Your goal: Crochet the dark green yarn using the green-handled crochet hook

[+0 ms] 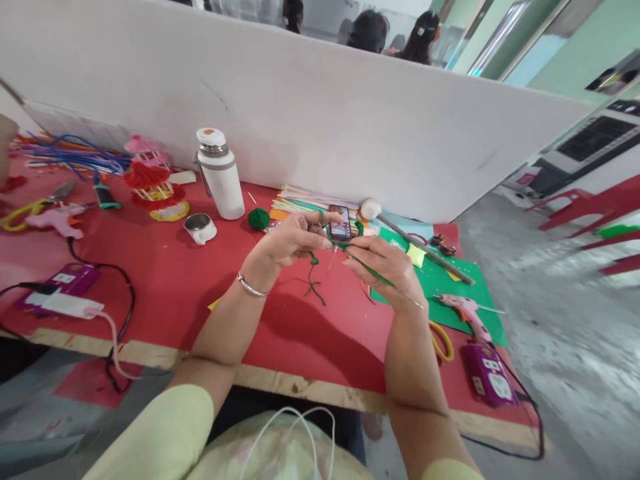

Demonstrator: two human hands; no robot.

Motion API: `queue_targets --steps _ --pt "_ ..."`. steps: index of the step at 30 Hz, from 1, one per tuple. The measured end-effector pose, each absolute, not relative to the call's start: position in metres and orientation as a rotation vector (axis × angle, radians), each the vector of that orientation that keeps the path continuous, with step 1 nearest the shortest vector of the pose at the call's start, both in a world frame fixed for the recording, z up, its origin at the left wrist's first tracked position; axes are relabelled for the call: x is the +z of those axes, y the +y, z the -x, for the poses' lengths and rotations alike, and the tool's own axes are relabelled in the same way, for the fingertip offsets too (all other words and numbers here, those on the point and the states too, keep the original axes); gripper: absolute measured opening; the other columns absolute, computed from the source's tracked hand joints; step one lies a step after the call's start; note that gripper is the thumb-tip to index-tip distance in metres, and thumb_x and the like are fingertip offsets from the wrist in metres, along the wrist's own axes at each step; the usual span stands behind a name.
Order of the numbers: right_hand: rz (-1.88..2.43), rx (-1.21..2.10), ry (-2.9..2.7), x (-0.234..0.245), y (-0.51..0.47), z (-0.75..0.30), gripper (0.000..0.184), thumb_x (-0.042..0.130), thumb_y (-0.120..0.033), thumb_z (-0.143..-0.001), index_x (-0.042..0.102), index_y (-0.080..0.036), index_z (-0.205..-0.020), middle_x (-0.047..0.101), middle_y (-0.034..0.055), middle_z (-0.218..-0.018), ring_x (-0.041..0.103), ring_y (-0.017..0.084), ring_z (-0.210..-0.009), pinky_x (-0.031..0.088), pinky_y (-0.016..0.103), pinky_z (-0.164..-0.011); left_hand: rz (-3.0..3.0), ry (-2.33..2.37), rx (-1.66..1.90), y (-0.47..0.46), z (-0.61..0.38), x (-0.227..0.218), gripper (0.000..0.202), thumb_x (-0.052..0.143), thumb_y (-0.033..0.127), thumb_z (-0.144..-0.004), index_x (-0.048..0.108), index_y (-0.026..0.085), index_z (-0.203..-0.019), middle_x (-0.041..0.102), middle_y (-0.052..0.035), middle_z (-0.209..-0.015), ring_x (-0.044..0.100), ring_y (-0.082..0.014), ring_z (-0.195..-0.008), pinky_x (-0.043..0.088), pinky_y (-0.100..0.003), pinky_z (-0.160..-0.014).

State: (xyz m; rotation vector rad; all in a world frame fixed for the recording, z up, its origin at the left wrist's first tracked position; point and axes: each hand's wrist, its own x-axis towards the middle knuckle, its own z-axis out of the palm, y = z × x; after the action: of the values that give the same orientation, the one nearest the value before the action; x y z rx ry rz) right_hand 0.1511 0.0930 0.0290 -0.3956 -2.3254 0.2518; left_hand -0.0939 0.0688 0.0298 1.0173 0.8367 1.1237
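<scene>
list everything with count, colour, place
yarn strands: several, green, centre
yarn ball: 1, green, left
phone: 1, dark, centre
bottle: 1, white, left
cup: 1, white, left
craft model: 1, mostly red, left
glue guns: 2, pink, both sides
power boxes: 2, purple, both sides
scissors: at least 1, yellow, left
coloured stems: many, mixed, left
stick: 1, brownish, right
sheet: 1, green, right
small scraps: uncounted, mixed, scattered
table: 1, red, below
partition: 1, white, back
chairs: several, red, right
heads: 3, dark, top
left hand, right hand: 2, bare, centre

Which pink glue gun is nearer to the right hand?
The glue gun on the green sheet; the other lies far left, beside yellow-handled scissors.
</scene>
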Motion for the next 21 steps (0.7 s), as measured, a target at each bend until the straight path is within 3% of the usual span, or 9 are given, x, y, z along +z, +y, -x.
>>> queue_targets --steps 11,21 --pt "0.407 0.083 -2.397 0.0347 0.0864 -0.1489 0.024 0.063 -0.026 -0.103 0.073 -0.023 -0.124 0.076 0.0110 -0.117 0.076 0.023 -0.103 0.061 0.036 -0.090 -1.088 0.918 1.230 0.0677 0.0965 0.0313 0.061 0.092 0.019 -0.055 0.079 0.016 -0.115 0.065 0.0024 -0.063 0.038 -0.0031 -0.042 0.014 -0.021 -0.040" --pt "0.366 0.378 -2.288 0.0368 0.0883 -0.1511 0.022 0.065 -0.026 -0.101 0.079 -0.026 -0.118 0.080 0.0073 -0.113 0.077 0.021 -0.103 0.063 0.033 -0.088 -1.183 0.914 1.314 0.0655 0.0933 0.0310 0.043 0.091 0.019 -0.056 0.082 0.016 -0.099 0.064 0.0008 -0.062 0.042 -0.0051 -0.047 0.019 -0.020 -0.041"
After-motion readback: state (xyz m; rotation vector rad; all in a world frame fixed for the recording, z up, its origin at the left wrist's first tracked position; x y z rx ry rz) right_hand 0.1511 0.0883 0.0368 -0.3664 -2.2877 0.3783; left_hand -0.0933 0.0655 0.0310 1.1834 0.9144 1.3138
